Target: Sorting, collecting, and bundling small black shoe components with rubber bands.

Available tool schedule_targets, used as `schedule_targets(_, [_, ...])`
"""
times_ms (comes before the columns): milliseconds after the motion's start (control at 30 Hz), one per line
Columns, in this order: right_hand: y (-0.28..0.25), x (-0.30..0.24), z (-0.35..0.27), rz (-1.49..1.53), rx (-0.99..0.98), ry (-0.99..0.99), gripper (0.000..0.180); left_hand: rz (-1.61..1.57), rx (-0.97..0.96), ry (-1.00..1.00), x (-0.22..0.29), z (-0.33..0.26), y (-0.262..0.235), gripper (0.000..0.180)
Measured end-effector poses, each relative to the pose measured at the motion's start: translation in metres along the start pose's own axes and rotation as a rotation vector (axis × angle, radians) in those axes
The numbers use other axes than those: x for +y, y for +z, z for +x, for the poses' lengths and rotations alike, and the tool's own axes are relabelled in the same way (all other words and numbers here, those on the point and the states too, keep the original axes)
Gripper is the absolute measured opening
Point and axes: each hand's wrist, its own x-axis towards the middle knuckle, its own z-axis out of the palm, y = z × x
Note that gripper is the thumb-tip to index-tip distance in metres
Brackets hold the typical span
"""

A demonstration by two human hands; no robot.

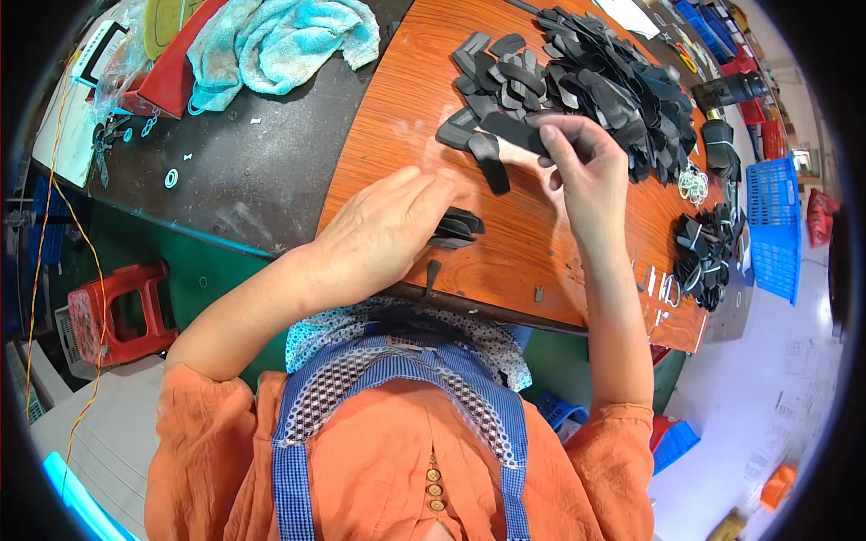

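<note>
My right hand (pixel 591 167) pinches a flat black strip (pixel 512 132) with rounded ends between thumb and fingers, over the near edge of a spread of similar strips. Another black strip (pixel 490 162) lies just below it on the wooden board. Palm down, my left hand (pixel 388 221) is over the board, its fingertips blurred and partly hidden. A small stack of black strips (pixel 457 228) sticks out beside and beneath it; whether the fingers grip the stack does not show. Farther back, a large heap of black strips (pixel 622 90) covers the board's far right.
Bundled black strips (pixel 704 257) and a coil of pale bands (pixel 693 184) rest at the right. Left, a turquoise towel (pixel 284 45) and a red holder (pixel 171 77) occupy the dark table (pixel 262 176). A red stool (pixel 122 311) stands below; a blue basket (pixel 774 225) is far right.
</note>
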Motion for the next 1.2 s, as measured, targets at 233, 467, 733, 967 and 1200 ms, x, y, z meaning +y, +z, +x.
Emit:
schedule_targets(233, [0.021, 0.003, -0.043, -0.500, -0.046, -0.188, 0.028, 0.086, -0.111, 0.102, 0.012, 0.001, -0.001, 0.032])
schedule_targets(467, [0.026, 0.003, -0.054, -0.374, -0.137, -0.313, 0.021, 0.299, 0.209, 0.312, 0.004, 0.025, 0.016, 0.015])
schedule_targets(733, [0.025, 0.000, 0.003, -0.328, -0.089, -0.386, 0.012, 0.445, -0.149, 0.141, 0.013, 0.017, -0.007, 0.024])
schedule_targets(967, [0.027, 0.017, 0.029, -0.461, 0.080, -0.412, 0.013, 0.159, -0.159, -0.102, 0.000, 0.018, -0.013, 0.035])
schedule_targets(1200, [0.026, -0.010, -0.008, -0.373, -0.275, -0.187, 0.021, 0.186, -0.330, -0.082, 0.002, 0.016, -0.028, 0.036])
